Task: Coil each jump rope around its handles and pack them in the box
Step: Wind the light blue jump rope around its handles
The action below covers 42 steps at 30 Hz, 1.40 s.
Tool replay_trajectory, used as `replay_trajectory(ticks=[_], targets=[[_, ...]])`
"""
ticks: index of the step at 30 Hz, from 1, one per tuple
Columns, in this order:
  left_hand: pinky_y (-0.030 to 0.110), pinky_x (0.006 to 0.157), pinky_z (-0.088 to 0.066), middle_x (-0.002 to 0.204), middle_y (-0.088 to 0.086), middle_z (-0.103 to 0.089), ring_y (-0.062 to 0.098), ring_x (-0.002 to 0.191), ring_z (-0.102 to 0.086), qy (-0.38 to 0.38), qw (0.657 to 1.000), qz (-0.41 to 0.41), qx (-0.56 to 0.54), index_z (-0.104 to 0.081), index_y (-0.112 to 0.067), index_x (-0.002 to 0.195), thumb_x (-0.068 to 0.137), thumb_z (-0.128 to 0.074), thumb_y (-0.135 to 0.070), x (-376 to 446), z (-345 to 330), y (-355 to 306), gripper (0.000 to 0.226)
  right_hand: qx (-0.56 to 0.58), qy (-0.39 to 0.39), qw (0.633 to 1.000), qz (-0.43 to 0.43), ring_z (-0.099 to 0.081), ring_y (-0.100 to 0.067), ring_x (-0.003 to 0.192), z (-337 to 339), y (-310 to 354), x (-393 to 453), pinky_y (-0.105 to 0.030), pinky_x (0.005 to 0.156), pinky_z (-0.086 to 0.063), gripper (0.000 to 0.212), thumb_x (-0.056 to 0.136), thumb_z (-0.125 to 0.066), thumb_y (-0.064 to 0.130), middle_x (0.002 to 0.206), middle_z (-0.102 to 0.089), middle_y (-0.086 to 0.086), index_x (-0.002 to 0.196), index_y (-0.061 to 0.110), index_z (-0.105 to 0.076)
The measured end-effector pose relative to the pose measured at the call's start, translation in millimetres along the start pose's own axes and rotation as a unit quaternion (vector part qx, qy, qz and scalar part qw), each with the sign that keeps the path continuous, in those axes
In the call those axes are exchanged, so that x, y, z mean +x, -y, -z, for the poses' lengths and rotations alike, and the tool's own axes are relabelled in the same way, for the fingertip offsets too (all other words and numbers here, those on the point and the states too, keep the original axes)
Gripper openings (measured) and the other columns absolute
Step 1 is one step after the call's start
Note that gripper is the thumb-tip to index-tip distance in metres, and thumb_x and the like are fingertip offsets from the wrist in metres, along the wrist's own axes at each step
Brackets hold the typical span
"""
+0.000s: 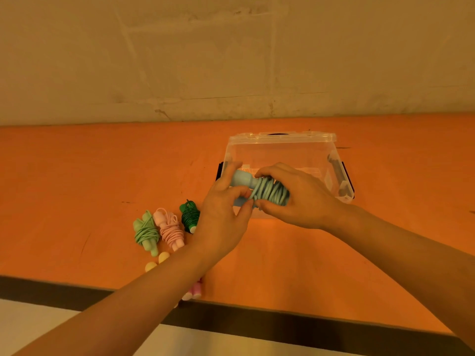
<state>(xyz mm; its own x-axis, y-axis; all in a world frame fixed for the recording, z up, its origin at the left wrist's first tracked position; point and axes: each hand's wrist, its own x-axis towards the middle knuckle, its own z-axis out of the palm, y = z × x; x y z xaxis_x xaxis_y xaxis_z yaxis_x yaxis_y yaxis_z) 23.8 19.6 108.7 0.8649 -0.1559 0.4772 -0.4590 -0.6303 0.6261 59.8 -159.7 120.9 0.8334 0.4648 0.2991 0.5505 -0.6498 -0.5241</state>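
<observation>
Blue jump rope [267, 192]: held up in both hands, just in front of the clear box and overlapping its near wall; cord wound in many turns round the two handles, bare handle ends pointing left.
Left hand [226, 214]: fingers curled round the bare handle ends, thumb and forefinger pinching near the last turns of cord.
Right hand [295, 196]: fingers curled over the top of the coil, thumb under it, gripping the wound part.
Clear box [321, 147]: open, on the orange table just beyond the hands; dark latches at both short sides; inside looks bare where visible, near part hidden by the hands.
Light green rope [146, 232]: coiled, lying on the table left of the hands.
Pale pink rope [169, 229]: coiled, touching the light green one on its right.
Dark green rope [190, 217]: coiled, just right of the pink, partly behind the left hand.
Yellow handles [156, 262]: near the left forearm, mostly hidden.
Bright pink handles [194, 291]: at the table's near edge, under the forearm.
Table [77, 188]: orange, against a pale wall.
</observation>
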Motion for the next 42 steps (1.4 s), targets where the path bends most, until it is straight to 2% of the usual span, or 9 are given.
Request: replay_trajectory(ticks=[5,10,12,18,23,27,31,35,42], targets=[[0.007,0.099,-0.028,0.144,0.001,-0.036,0.002,0.13,-0.035,0.077,0.996,-0.024,-0.045,-0.064,-0.018,0.091,0.079,-0.066,-0.01,7,11,4,0.015,0.028,-0.018,0.999,-0.008,-0.055,-0.005,0.093,-3,-3,0,-0.035,0.075,-0.05,0.052,0.077,-0.058,0.048,0.111,-0.055,0.014,0.124,0.026,-0.054],[0.055,0.1,-0.037,0.142,-0.014,-0.039,0.016,0.133,-0.038,0.061,0.997,-0.041,-0.028,-0.056,-0.035,0.095,0.076,-0.071,-0.025,11,14,8,0.026,0.118,-0.025,0.992,-0.018,-0.059,-0.008,0.094,-4,-3,1,-0.034,0.08,-0.051,0.046,0.081,-0.068,0.036,0.111,-0.06,0.008,0.123,0.02,-0.057],[0.06,0.099,-0.034,0.14,-0.016,-0.044,0.017,0.133,-0.04,0.057,0.997,-0.046,-0.03,-0.056,-0.035,0.096,0.075,-0.066,-0.036,12,16,10,0.023,0.169,-0.021,0.985,-0.036,-0.06,-0.006,0.092,-2,-1,1,-0.031,0.08,-0.052,0.041,0.084,-0.071,0.025,0.109,-0.062,0.006,0.122,0.018,-0.057],[0.036,0.111,-0.025,0.134,-0.018,-0.052,0.016,0.136,-0.032,0.018,0.998,-0.047,-0.046,-0.068,-0.029,0.09,0.074,-0.068,-0.043,15,22,2,0.021,0.251,-0.009,0.966,-0.062,-0.058,0.006,0.089,2,6,1,-0.012,0.076,-0.048,0.03,0.087,-0.067,0.017,0.102,-0.061,0.014,0.114,0.025,-0.056],[0.053,0.107,-0.023,0.139,-0.025,-0.046,0.019,0.135,-0.026,0.033,0.998,-0.052,-0.002,-0.068,-0.041,0.099,0.07,-0.065,-0.06,23,34,6,0.034,0.285,0.017,0.957,-0.052,-0.059,0.0,0.087,11,11,3,-0.014,0.077,-0.049,0.027,0.088,-0.065,0.009,0.103,-0.064,0.004,0.108,0.025,-0.058],[0.017,0.107,-0.009,0.137,-0.014,-0.052,0.02,0.127,-0.031,0.019,0.995,-0.098,0.02,-0.071,-0.036,0.093,0.07,-0.069,-0.049,15,30,-1,0.026,0.303,0.04,0.95,-0.057,-0.06,-0.007,0.087,12,12,2,-0.021,0.076,-0.052,0.026,0.088,-0.063,0.004,0.103,-0.064,-0.003,0.11,0.017,-0.059],[0.032,0.107,-0.014,0.138,-0.016,-0.05,0.019,0.128,-0.031,0.019,0.996,-0.081,0.021,-0.07,-0.039,0.096,0.07,-0.065,-0.058,12,30,1,0.032,0.317,0.051,0.945,-0.064,-0.063,-0.027,0.09,11,12,0,-0.041,0.074,-0.056,0.025,0.088,-0.065,0.008,0.104,-0.064,-0.011,0.11,0.018,-0.061],[0.021,0.104,-0.009,0.139,-0.014,-0.049,0.022,0.126,-0.032,0.018,0.989,-0.113,0.09,-0.071,-0.035,0.102,0.072,-0.065,-0.053,18,33,-2,0.036,0.328,0.044,0.941,-0.064,-0.062,-0.01,0.083,14,13,4,-0.024,0.069,-0.055,0.024,0.089,-0.064,0.008,0.1,-0.064,-0.007,0.111,0.016,-0.06],[0.023,0.101,-0.01,0.127,-0.019,-0.056,0.018,0.129,-0.029,0.021,0.991,-0.112,0.066,-0.071,-0.029,0.089,0.066,-0.068,-0.057,18,33,-7,0.036,0.285,0.055,0.956,-0.044,-0.062,-0.01,0.092,14,14,6,-0.028,0.081,-0.054,0.028,0.087,-0.067,0.013,0.106,-0.065,-0.004,0.113,0.02,-0.06]])
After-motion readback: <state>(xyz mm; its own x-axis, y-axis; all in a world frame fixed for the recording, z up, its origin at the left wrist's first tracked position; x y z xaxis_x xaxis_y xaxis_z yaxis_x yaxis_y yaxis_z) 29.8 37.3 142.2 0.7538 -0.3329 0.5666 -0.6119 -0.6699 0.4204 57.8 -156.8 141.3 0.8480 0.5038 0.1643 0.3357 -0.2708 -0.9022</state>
